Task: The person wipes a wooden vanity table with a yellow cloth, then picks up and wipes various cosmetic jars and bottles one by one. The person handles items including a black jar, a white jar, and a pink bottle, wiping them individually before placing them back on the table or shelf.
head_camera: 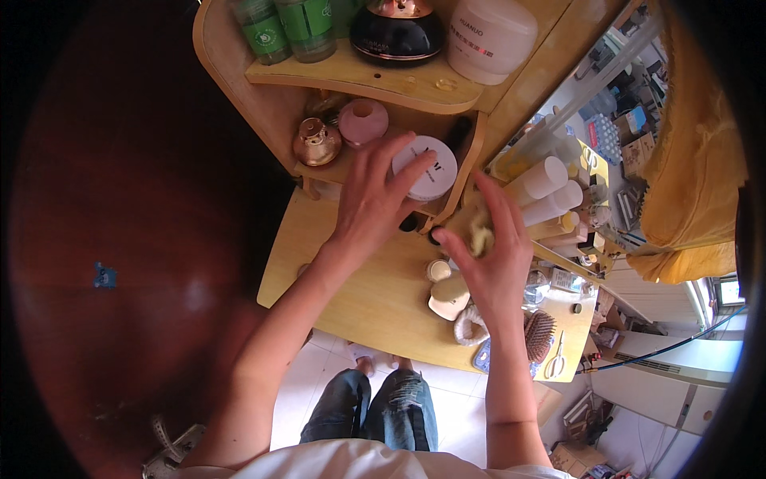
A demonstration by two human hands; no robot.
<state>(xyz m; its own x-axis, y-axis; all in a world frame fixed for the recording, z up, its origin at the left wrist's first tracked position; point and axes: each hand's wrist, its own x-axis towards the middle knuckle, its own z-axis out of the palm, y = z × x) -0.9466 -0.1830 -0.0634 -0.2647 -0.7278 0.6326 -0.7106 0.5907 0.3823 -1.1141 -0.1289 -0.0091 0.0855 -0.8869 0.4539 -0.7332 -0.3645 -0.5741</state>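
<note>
My left hand (374,197) has its fingers on a round white cosmetic jar (434,173) at the lower wooden shelf, with the thumb below the jar's edge. Left of the jar stand a pink round container (363,123) and a rose-gold jar (317,142). To the right, my right hand (494,245) is spread, thumb and fingers apart, over the tabletop's rear. A pale yellow object (479,238) lies between its thumb and fingers; whether they touch it is unclear. Small dark round items (409,223) sit below the shelf.
The upper shelf (383,76) bears green bottles (305,27), a black jar (396,37) and a white tub (492,39). Tall bottles (538,179) stand by the mirror at right. A hairbrush (540,335), scissors (556,359) and a fluffy band (470,326) lie on the wooden table (359,299).
</note>
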